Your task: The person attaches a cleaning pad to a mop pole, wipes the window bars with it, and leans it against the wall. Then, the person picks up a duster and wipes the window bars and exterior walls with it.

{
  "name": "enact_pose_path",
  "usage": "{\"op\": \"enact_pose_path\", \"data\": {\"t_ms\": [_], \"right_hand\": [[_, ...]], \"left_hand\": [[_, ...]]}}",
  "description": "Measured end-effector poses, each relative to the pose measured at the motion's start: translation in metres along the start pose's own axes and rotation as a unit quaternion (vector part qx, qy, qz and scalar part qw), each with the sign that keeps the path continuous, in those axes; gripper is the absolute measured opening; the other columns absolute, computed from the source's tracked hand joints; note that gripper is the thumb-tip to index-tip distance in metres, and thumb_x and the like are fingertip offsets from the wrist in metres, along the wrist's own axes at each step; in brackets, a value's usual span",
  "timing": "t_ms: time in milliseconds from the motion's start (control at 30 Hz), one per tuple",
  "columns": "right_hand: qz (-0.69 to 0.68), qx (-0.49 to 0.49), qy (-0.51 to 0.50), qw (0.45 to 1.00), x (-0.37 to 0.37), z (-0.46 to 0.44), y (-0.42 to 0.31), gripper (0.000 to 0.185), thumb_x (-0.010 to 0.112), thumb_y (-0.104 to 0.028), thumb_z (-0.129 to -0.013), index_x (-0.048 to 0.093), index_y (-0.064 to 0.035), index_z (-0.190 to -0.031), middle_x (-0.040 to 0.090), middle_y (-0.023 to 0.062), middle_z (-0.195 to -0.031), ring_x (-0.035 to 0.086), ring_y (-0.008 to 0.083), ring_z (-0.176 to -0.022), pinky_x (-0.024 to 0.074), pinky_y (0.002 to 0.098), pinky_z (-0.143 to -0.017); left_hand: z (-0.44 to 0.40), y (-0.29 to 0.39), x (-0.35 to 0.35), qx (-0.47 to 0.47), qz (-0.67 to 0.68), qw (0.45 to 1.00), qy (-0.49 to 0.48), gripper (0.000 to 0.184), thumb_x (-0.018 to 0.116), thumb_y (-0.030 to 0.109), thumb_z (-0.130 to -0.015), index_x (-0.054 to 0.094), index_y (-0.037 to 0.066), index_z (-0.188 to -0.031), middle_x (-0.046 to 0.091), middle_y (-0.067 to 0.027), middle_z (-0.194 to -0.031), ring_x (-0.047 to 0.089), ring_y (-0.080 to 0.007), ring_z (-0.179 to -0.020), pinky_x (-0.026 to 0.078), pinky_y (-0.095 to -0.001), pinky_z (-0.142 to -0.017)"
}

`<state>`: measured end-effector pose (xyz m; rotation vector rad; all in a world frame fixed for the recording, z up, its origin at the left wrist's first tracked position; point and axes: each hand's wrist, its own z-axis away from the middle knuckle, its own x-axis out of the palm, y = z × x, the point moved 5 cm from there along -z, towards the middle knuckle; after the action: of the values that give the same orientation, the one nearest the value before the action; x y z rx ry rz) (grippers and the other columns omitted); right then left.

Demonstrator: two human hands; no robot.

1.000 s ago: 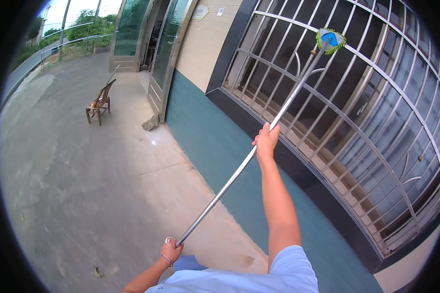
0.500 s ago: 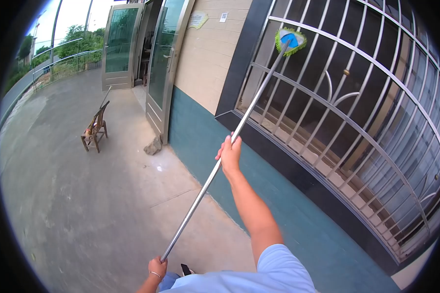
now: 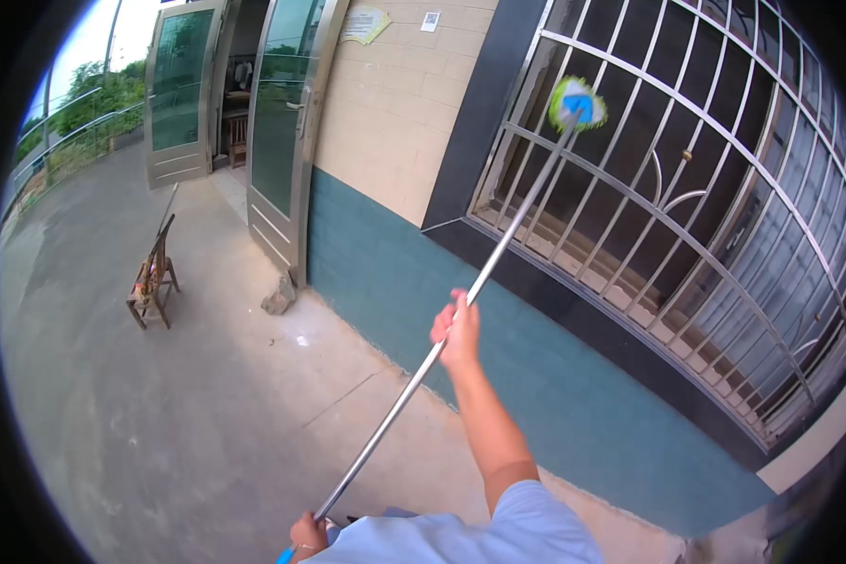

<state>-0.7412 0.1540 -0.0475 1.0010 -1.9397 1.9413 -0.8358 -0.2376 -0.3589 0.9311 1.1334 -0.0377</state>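
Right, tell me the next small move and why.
I'd probably ease the mop head a little rightward across the window grille. It sits in front of the grille's left part, with most of the grille to its right, and both hands guide the pole: the right hand higher up, the left hand near its lower end.

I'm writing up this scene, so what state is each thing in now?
Left hand: closed around the pole, low down
Right hand: around the pole, higher up
Pole: slanting upward
Mop head: raised at the barred window, contact unclear
Far door: open
Near door: open
Chair: upright, seat loaded
Stone: lying by the near door
Barred window: panes open or shut, unclear
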Motion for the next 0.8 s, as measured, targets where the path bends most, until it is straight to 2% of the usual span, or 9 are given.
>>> {"op": "enact_pose_path", "data": {"t_ms": [133,200,267,367,433,500,533,667,800], "right_hand": [[-0.176,-0.011,-0.177,0.968,0.041,-0.063,-0.055,0.032,0.037,-0.043,-0.094,0.049,-0.0134,-0.095,0.028,-0.0033,-0.049,0.025,0.0069,-0.036,0.0215,0.0227,-0.031],[-0.16,-0.008,-0.147,0.976,0.046,-0.06,-0.034,0.031,0.038,-0.044,-0.093,0.049,-0.0142,-0.094,0.028,-0.0035,-0.049,0.023,0.0067,-0.036,0.0197,0.0223,-0.032],[-0.133,0.005,-0.096,0.987,0.045,-0.046,0.007,0.031,0.037,-0.044,-0.094,0.048,-0.0148,-0.095,0.028,-0.0032,-0.049,0.023,0.0072,-0.037,0.0194,0.0222,-0.033],[-0.082,0.041,-0.046,0.995,0.035,-0.022,0.069,0.029,0.037,-0.041,-0.094,0.042,-0.0134,-0.098,0.032,-0.0001,-0.052,0.029,0.0116,-0.039,0.0253,0.0268,-0.036],[-0.047,0.043,-0.018,0.998,0.037,-0.013,0.092,0.026,0.037,-0.039,-0.095,0.042,-0.0136,-0.099,0.034,0.0004,-0.055,0.033,0.0123,-0.042,0.0284,0.027,-0.038],[-0.013,0.052,0.0,0.999,0.044,-0.007,0.112,0.024,0.038,-0.037,-0.095,0.041,-0.0137,-0.1,0.035,0.0009,-0.057,0.036,0.0129,-0.044,0.0314,0.0272,-0.04],[-0.004,0.04,-0.008,0.999,0.051,-0.008,0.118,0.021,0.04,-0.033,-0.095,0.039,-0.0134,-0.102,0.038,0.0021,-0.06,0.039,0.0138,-0.046,0.0354,0.0288,-0.043],[0.031,0.006,-0.102,0.994,0.112,-0.018,0.14,0.018,0.042,-0.02,-0.094,0.036,-0.0119,-0.109,0.043,0.005,-0.069,0.046,0.0163,-0.053,0.0457,0.0342,-0.049],[0.015,-0.022,-0.235,0.972,0.191,-0.056,0.151,0.021,0.042,-0.015,-0.093,0.035,-0.0091,-0.112,0.045,0.0063,-0.073,0.049,0.0176,-0.057,0.0496,0.0375,-0.055]], "left_hand": [[-0.046,0.055,-0.054,0.148,0.084,0.981,0.097,0.018,0.059,0.017,-0.076,0.049,0.004,-0.084,0.053,-0.0162,-0.075,0.051,-0.0352,-0.072,0.04,-0.0443,-0.063],[-0.054,0.032,-0.057,0.144,0.088,0.98,0.105,0.02,0.06,0.017,-0.074,0.05,0.004,-0.084,0.052,-0.0161,-0.076,0.05,-0.0341,-0.073,0.04,-0.0432,-0.065],[-0.063,-0.014,-0.055,0.127,0.061,0.982,0.129,0.019,0.06,0.016,-0.073,0.05,0.004,-0.083,0.053,-0.0165,-0.076,0.051,-0.0353,-0.075,0.039,-0.0443,-0.064],[-0.079,-0.086,-0.044,0.069,0.039,0.996,0.047,0.019,0.06,0.018,-0.074,0.051,0.004,-0.083,0.054,-0.0176,-0.078,0.051,-0.0366,-0.077,0.041,-0.0451,-0.067],[-0.093,-0.124,-0.03,0.022,-0.065,0.995,-0.072,0.04,0.059,0.035,-0.083,0.058,-0.001,-0.101,0.062,-0.0204,-0.075,0.063,-0.0348,-0.073,0.049,-0.0398,-0.063],[-0.106,-0.138,-0.035,-0.02,-0.047,0.996,-0.073,0.029,0.059,0.027,-0.079,0.055,0.001,-0.092,0.059,-0.0196,-0.079,0.057,-0.036,-0.078,0.046,-0.0424,-0.068],[-0.113,-0.142,-0.038,-0.062,-0.022,0.995,-0.07,0.019,0.06,0.019,-0.075,0.053,0.003,-0.082,0.055,-0.0188,-0.083,0.051,-0.0371,-0.083,0.042,-0.0451,-0.073],[-0.182,-0.159,-0.028,-0.062,-0.16,0.978,-0.115,0.03,0.058,0.029,-0.081,0.059,-0.001,-0.088,0.056,-0.0208,-0.095,0.05,-0.036,-0.095,0.041,-0.0421,-0.083],[-0.277,-0.148,-0.033,-0.095,-0.148,0.978,-0.11,0.033,0.054,0.034,-0.083,0.065,0.003,-0.086,0.059,-0.0158,-0.096,0.051,-0.0337,-0.096,0.04,-0.0413,-0.085]]}}
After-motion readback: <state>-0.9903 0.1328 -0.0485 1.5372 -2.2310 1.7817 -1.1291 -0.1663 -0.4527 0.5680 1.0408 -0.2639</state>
